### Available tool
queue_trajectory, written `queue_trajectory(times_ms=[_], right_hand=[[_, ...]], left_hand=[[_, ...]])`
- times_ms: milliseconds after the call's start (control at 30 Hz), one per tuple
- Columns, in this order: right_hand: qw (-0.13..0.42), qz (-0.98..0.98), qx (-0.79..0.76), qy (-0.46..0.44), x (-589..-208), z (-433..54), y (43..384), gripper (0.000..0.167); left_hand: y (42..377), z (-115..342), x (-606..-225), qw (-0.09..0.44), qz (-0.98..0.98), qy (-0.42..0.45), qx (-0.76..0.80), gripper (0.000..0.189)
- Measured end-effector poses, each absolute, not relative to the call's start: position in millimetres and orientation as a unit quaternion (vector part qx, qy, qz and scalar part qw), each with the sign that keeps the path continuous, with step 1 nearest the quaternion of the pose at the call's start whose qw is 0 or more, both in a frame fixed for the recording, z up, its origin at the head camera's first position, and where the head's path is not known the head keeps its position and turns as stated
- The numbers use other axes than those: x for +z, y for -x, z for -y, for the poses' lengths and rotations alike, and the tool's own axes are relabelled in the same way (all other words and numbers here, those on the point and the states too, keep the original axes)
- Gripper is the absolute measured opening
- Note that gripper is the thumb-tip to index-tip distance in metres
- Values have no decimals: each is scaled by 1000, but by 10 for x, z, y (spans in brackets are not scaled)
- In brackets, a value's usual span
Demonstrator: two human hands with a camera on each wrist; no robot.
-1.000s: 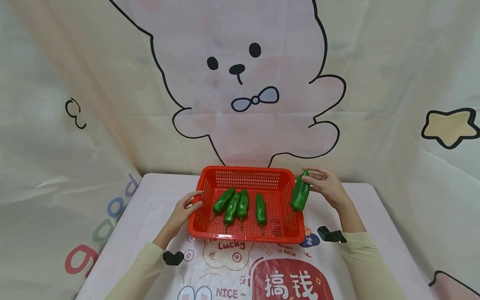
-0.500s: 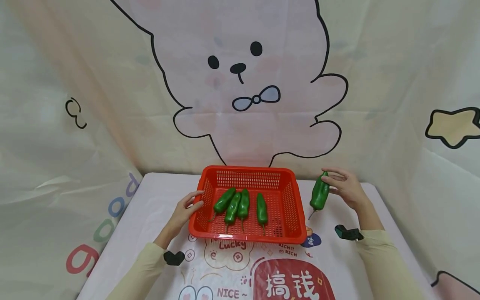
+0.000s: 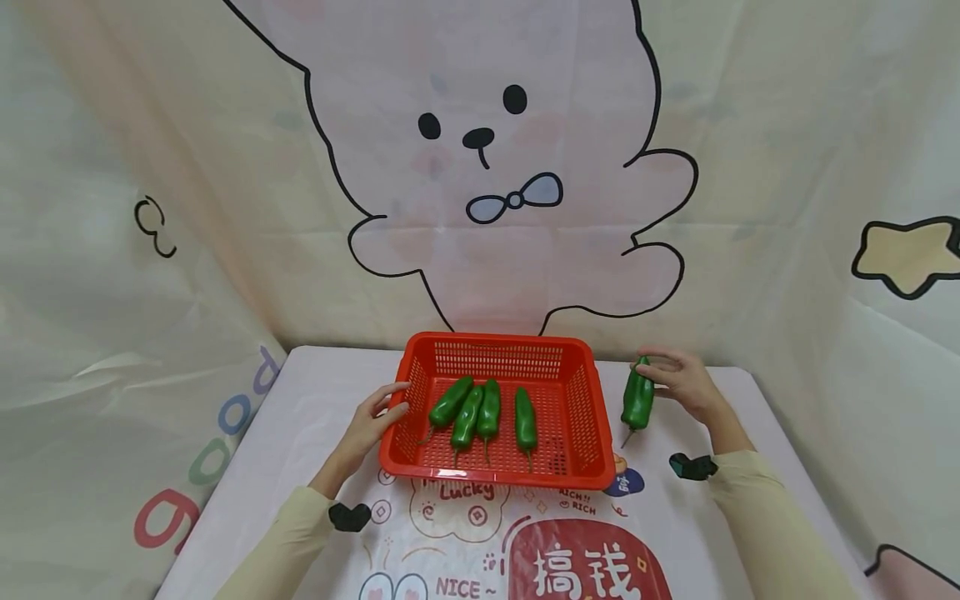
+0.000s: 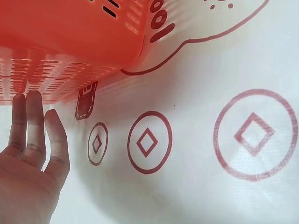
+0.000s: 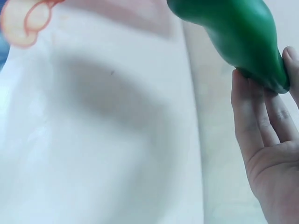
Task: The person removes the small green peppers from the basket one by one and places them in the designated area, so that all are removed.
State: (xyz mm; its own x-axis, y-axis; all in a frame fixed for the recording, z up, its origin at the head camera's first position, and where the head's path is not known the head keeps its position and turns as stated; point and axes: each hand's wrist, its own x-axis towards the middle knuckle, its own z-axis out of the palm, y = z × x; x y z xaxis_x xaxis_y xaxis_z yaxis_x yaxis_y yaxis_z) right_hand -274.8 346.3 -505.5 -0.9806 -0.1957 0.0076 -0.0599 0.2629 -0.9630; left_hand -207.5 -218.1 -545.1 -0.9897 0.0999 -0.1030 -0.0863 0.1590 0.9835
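Note:
A red plastic basket (image 3: 497, 479) with slotted walls stands on the table. Several green peppers (image 3: 526, 421) lie in it, three close together on the left and one apart. My left hand (image 3: 369, 427) holds the basket's left rim; in the left wrist view, fingers (image 4: 35, 126) lie along its outer wall. Right of the basket, my right hand (image 3: 686, 385) pinches another green pepper (image 3: 637, 402) by its pointed tip, between thumb and fingers. That pepper hangs stem end down, low over the table; the right wrist view shows its tip at the fingertips.
A white cloth (image 3: 352, 367) with printed drawings and red lettering covers the table. Behind it rises a cloth backdrop (image 3: 525, 275) with a cartoon bear. Side curtains (image 3: 817, 375) stand at left and right.
My right hand has carried the pepper from over the basket's right rim out to the right, then lowered it toward the table. The left hand has stayed at the basket's rim.

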Motion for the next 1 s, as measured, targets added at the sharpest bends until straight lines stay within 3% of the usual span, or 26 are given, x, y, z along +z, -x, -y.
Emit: queue_trajectory(times_ms=[633,1000], right_hand=[[129,-818,-556,75,-5356,-3391,2967,51],[114,-846,-520,35,-5563,-3391,3022,50]], left_hand=[[2055,2174,-5439,70,-759,-17,648,49],[2076,2186,-5452,74,-761,-7,644,49]])
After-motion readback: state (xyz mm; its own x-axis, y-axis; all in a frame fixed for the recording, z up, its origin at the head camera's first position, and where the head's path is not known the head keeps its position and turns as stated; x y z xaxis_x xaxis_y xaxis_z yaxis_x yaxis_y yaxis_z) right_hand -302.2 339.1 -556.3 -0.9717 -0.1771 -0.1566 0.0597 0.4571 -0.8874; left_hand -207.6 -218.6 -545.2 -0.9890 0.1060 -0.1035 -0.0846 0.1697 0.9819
